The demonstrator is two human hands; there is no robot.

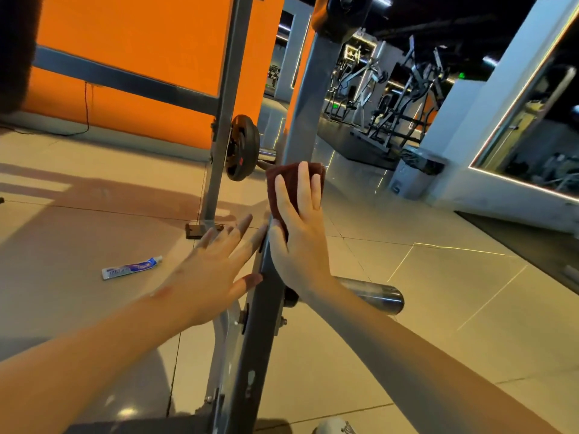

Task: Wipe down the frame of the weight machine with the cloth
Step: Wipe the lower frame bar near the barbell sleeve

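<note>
Nearest to us, our two bare forearms reach forward on either side of the slanted grey steel frame bar [250, 339] of the weight machine. Our left hand [216, 270] is spread wide with the fingers splayed and holds nothing; its thumb tip and fingertips touch the left edge of the bar. Our right hand [297, 236] lies flat against the bar's right face, fingers straight and close together, pressing the folded dark red cloth [288, 183] onto the metal. The cloth sits under the right palm and fingers and shows above and to the left of them, its top edge just past the fingertips. Just below and right of the right wrist, a shiny round steel peg [372, 296] sticks out sideways from the bar. Left of the left hand, well apart from it on the beige tiled floor [407, 308], lies a white and blue toothpaste tube [131, 268]. Beyond the cloth the bar rises to the top edge. Further off, left of the cloth, a second grey upright post [219, 145] stands with a black round weight plate [242, 147] at its side, in front of an orange wall [141, 39].
</note>
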